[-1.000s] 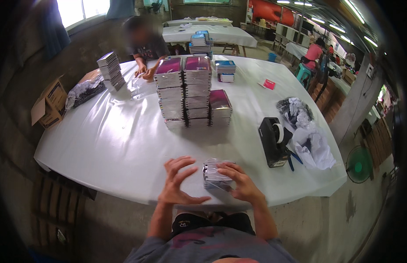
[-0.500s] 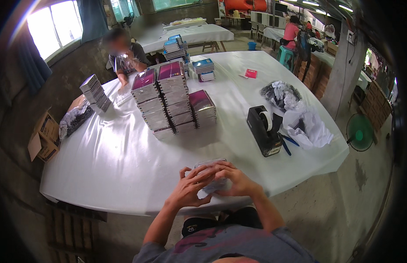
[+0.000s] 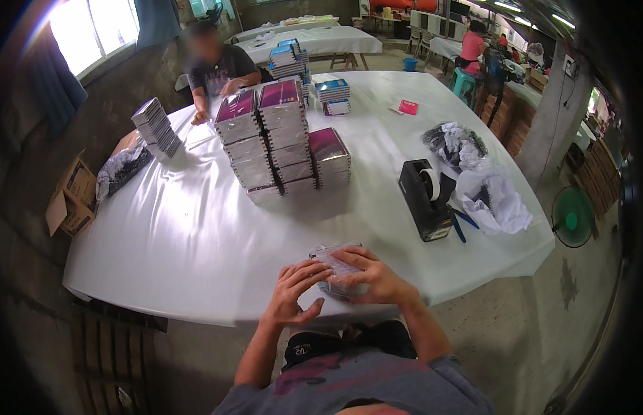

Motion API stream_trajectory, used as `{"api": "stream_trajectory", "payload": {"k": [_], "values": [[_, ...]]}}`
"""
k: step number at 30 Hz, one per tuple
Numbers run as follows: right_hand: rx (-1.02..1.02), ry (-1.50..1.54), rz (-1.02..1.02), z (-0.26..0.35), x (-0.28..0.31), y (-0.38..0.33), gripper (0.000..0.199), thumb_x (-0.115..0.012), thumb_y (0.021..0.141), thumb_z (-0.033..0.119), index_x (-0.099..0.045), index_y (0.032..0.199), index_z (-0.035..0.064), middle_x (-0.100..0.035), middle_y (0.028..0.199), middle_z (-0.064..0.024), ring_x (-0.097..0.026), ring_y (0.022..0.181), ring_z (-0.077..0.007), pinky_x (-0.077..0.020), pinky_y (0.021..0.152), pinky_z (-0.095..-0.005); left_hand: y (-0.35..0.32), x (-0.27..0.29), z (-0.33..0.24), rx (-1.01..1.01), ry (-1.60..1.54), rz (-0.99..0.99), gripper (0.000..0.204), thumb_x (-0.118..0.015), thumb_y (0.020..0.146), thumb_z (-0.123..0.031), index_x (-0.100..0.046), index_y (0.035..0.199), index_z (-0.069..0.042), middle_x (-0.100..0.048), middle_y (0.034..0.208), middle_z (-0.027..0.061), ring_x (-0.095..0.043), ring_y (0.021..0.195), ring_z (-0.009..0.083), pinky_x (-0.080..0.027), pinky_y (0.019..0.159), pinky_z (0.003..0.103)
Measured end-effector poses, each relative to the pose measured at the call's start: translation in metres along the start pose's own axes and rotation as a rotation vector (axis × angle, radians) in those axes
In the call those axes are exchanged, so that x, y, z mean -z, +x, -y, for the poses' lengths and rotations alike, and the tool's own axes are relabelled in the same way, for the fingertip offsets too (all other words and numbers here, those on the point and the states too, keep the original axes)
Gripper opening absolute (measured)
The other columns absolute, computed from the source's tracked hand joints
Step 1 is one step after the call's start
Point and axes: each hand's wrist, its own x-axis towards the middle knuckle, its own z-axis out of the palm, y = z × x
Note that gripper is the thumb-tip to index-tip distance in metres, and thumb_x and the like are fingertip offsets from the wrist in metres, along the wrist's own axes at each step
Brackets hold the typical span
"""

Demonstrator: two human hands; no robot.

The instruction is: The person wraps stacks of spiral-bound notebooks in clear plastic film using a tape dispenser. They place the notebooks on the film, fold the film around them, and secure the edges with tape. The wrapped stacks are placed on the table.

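Note:
A small clear-wrapped packet point(image 3: 337, 264) lies at the near edge of the white table point(image 3: 197, 235). My right hand point(image 3: 373, 277) rests on top of it, fingers curled over the wrapping. My left hand point(image 3: 294, 294) grips its left side, fingertips pressed against the plastic. Both forearms come up from the lower edge, over my lap.
Tall stacks of purple-and-silver boxes point(image 3: 280, 142) stand mid-table. A black tape dispenser point(image 3: 425, 200) sits to the right, with crumpled white and dark plastic bags point(image 3: 491, 197) beyond. Another person point(image 3: 214, 66) works at the far side beside another stack point(image 3: 155, 128). Cardboard boxes point(image 3: 69, 197) lie left.
My left hand, spread flat on the table a second ago, has closed in onto the packet. The view has shifted, and both hands now clasp the packet together.

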Motion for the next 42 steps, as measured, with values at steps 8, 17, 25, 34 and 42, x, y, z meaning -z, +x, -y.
{"api": "stream_trajectory", "payload": {"k": [8, 17, 25, 34, 42], "values": [[-0.018, -0.143, 0.05, 0.006, 0.003, 0.003, 0.041, -0.079, 0.059, 0.025, -0.07, 0.1, 0.0212, -0.038, 0.138, -0.0174, -0.031, 0.13, -0.0336, -0.0267, 0.107, -0.0456, 0.035, 0.01, -0.008, -0.04, 0.198, 0.323, 0.066, -0.065, 0.06, -0.023, -0.055, 0.125, -0.017, -0.054, 0.126, 0.0049, -0.049, 0.115, 0.0215, -0.03, 0.091, 0.041], [-0.082, 0.835, -0.258, 0.005, 0.031, -0.002, 0.034, -0.075, 0.072, 0.017, -0.067, 0.104, 0.0075, -0.037, 0.14, -0.0157, -0.037, 0.128, -0.0294, -0.0269, 0.107, -0.0395, 0.031, 0.015, -0.021, -0.02, 0.246, 0.349, 0.074, -0.066, 0.059, -0.022, -0.048, 0.131, -0.02, -0.048, 0.134, 0.0016, -0.045, 0.122, 0.0163, -0.028, 0.09, 0.045], [-0.761, 0.58, -0.07, -0.02, 0.032, 0.044, 0.018, -0.063, 0.077, 0.001, -0.067, 0.094, -0.0019, -0.066, 0.097, -0.0113, -0.06, 0.089, -0.0134, -0.0469, 0.082, -0.0265, 0.026, 0.013, -0.016, 0.005, 0.269, 0.334, 0.077, -0.067, 0.058, -0.021, -0.047, 0.133, -0.023, -0.046, 0.137, -0.0025, -0.046, 0.122, 0.0155, -0.027, 0.092, 0.044], [-0.388, 0.486, -0.605, -0.012, 0.037, 0.079, 0.013, -0.064, 0.075, -0.008, -0.068, 0.083, 0.0018, -0.068, 0.087, -0.0104, -0.063, 0.082, -0.0147, -0.05, 0.077, -0.0263, 0.03, 0.011, -0.011, -0.019, 0.268, 0.328, 0.081, -0.067, 0.058, -0.021, -0.044, 0.135, -0.024, -0.045, 0.138, -0.0035, -0.044, 0.124, 0.0146, -0.027, 0.092, 0.044], [-0.703, 0.595, -0.162, -0.015, 0.047, 0.031, 0.027, -0.063, 0.078, 0.004, -0.064, 0.105, -0.001, -0.066, 0.097, -0.0089, -0.061, 0.088, -0.0129, -0.0473, 0.079, -0.0253, 0.029, 0.008, -0.01, -0.022, 0.222, 0.301, 0.076, -0.066, 0.058, -0.017, -0.047, 0.132, -0.023, -0.046, 0.136, -0.0026, -0.043, 0.126, 0.0151, -0.027, 0.094, 0.044]]}}
